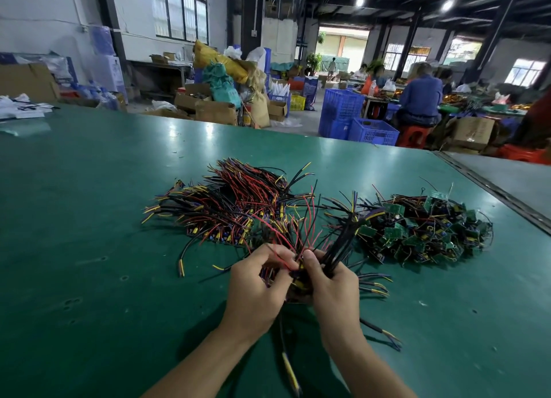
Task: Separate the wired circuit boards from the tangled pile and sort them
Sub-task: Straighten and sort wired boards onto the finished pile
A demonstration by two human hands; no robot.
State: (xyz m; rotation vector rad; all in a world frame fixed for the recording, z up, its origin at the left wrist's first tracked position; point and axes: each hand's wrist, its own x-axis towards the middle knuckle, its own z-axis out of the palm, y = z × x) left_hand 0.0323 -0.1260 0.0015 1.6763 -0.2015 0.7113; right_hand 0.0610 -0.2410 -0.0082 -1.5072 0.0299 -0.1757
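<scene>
head view: left hand point(257, 284) and right hand point(334, 290) both clamp one clump of boards point(299, 283) between them, its wires point(286, 233) fanning far. the sorted stack point(238, 206) lies far left, the tangled pile point(423, 230) far right, nearer the right hand, on the table point(104, 204).

Table top point(89, 218) is a deep teal green, kinda glossy with pale light spots. Left pile point(238, 206) is mostly red and black wires with yellow tips and bits of purple-blue. Right pile point(423, 230) is green boards tangled in black leads. The held bundle point(338, 245) is black strands plus thin red ones. In the back: bright blue crates point(357, 120), a yellow crate point(297, 102), red stools point(414, 135), brown cardboard boxes point(214, 111).
</scene>
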